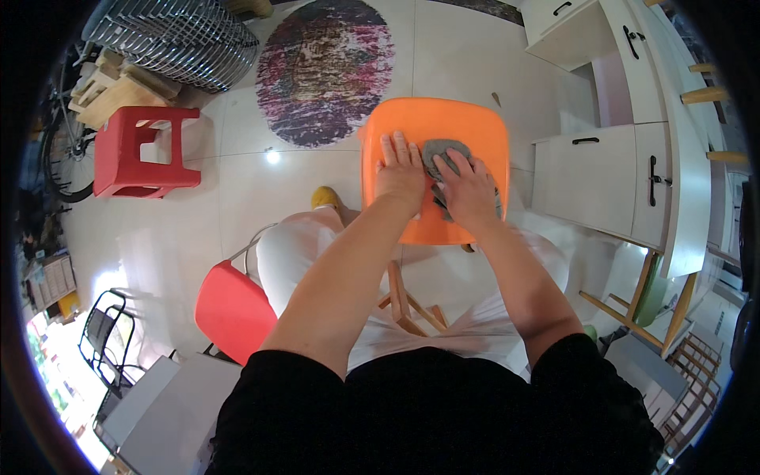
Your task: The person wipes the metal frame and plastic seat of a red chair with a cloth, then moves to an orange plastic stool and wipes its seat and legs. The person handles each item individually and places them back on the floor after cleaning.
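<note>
An orange plastic chair seat [395, 116] lies before me, between my knees. My left hand [401, 172] is pressed flat on its left half, fingers stretched out and holding nothing. On the right half, my right hand [466, 184] bears down on a crumpled grey cloth [442, 149], its fingers spread over it. Part of the cloth shows under the palm, and the rest is hidden by the hand. Wooden legs [401, 297] show below the seat's near edge; whether they belong to it I cannot tell.
A red plastic stool [142, 154] stands at left, near stacked metal-framed seats [184, 47]. An oval patterned rug [326, 71] lies ahead on the tiled floor. White cabinets [585, 178] are close on my right. A red chair [234, 309] is beside my left leg.
</note>
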`<state>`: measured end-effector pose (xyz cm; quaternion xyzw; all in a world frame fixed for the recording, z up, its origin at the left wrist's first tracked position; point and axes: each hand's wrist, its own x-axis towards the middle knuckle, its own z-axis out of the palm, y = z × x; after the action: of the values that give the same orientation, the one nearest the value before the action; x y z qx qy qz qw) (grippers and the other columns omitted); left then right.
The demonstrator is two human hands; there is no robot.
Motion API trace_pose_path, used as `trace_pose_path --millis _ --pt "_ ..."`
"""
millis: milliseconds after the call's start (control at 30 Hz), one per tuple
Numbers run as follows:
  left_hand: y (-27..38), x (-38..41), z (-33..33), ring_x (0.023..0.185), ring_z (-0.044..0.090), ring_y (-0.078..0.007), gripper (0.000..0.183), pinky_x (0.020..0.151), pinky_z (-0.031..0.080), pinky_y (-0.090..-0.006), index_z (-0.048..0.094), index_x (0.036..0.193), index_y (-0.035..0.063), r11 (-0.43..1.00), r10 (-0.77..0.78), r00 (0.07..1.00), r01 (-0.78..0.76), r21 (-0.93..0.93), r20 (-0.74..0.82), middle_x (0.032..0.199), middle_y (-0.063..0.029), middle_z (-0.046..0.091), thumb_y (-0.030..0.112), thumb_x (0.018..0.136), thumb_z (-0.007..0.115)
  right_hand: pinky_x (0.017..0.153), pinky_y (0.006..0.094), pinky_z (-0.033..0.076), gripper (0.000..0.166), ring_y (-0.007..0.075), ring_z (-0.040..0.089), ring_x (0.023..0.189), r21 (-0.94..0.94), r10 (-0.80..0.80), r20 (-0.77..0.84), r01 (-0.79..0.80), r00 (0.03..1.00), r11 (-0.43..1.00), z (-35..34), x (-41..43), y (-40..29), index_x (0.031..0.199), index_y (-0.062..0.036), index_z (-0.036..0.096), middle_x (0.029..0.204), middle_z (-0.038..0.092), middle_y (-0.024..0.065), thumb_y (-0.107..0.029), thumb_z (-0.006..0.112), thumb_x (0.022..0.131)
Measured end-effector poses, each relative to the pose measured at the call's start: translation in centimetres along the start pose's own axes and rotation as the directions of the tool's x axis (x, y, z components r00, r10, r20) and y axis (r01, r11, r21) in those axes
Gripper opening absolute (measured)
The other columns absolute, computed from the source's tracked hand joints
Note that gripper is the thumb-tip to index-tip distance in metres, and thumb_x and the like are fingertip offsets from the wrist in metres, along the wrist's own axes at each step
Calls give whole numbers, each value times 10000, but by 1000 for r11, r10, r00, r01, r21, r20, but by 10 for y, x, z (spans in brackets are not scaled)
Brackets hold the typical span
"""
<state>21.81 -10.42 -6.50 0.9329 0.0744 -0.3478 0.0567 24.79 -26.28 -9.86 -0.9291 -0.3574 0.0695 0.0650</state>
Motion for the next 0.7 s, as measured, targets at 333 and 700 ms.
trace_pose_path --millis 333,700 --pt "-7 -11 4 1487 61 -437 1289 1144 352 -437 98 1538 -17 999 48 995 -48 0 -86 1608 -255 16 448 633 888 960 508 426 471 332 469 1207 -40 129 -109 -134 986 990 -1 93 9 1359 -230 546 1415 472 -3 -253 638 898" --pt "-59 -41 131 1287 499 -361 1072 1055 430 -384 123 1511 -44 429 -104 988 -58 -902 -113 1408 -251 470 222 742 822 940 511 426 629 344 479 1187 7 -225 -3 225 974 974 -4 16 -62 1361 -207 542 1383 494 22 -124 713 761"
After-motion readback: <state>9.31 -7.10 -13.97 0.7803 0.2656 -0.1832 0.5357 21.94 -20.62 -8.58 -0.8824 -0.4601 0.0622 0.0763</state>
